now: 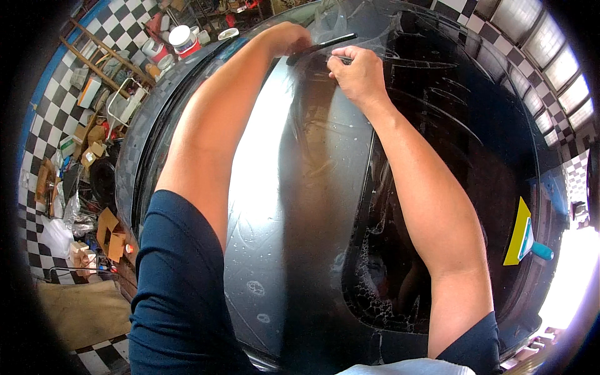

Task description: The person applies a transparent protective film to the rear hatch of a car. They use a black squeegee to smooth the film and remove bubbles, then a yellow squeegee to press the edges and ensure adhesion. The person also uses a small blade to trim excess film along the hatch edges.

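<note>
Both my arms reach over a wet grey car roof (256,269) to its far part. My left hand (292,40) is closed at a long thin black blade (337,41), which looks like a squeegee's; its handle is hidden. Close to the blade's right end, my right hand (361,72) has its fingers pinched together. What they hold, if anything, is too small to make out. Wrinkled clear film (334,22) shows just beyond the blade. Streaks and water drops cover the roof beside a dark glass panel (437,144).
A yellow-bladed squeegee with a teal handle (542,250) lies at the right. Soap bubbles (375,294) line the glass panel's near corner. On the checkered floor at the left are white buckets (182,39), a wooden ladder (103,62) and cardboard boxes (111,236).
</note>
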Available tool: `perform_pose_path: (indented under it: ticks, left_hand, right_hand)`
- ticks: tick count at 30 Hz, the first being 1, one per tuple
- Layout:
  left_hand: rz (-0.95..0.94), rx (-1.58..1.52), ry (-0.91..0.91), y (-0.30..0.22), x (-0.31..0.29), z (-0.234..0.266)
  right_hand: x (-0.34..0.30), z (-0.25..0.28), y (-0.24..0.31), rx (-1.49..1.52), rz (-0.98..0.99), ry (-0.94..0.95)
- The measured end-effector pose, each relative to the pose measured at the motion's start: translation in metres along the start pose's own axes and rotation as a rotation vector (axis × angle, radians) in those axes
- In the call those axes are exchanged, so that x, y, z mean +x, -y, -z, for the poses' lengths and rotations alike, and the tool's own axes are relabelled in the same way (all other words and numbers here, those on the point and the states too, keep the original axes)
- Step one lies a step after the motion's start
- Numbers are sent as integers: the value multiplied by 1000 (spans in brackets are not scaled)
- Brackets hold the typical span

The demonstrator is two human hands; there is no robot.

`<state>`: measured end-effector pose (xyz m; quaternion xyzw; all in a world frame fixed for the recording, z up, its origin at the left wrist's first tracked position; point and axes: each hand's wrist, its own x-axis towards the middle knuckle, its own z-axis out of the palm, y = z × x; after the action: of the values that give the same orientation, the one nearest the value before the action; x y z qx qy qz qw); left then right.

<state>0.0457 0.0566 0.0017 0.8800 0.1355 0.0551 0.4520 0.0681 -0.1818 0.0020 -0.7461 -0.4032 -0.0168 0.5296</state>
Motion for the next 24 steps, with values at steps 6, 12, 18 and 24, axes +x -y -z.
perform_pose_path:
  ticks: [6, 12, 18, 24]
  left_hand:
    - [-49, 79, 43, 9, 9, 8]
    - [75, -168, -57, 0, 7, -2]
    - [109, -163, -48, -9, 7, -5]
    - [-278, 285, 5, 9, 8, 6]
  right_hand:
    - [2, -2, 0, 7, 0, -13]
    - [2, 0, 0, 13, -13, -4]
    - [1, 4, 1, 14, -48, 8]
    - [3, 0, -2, 48, -16, 0]
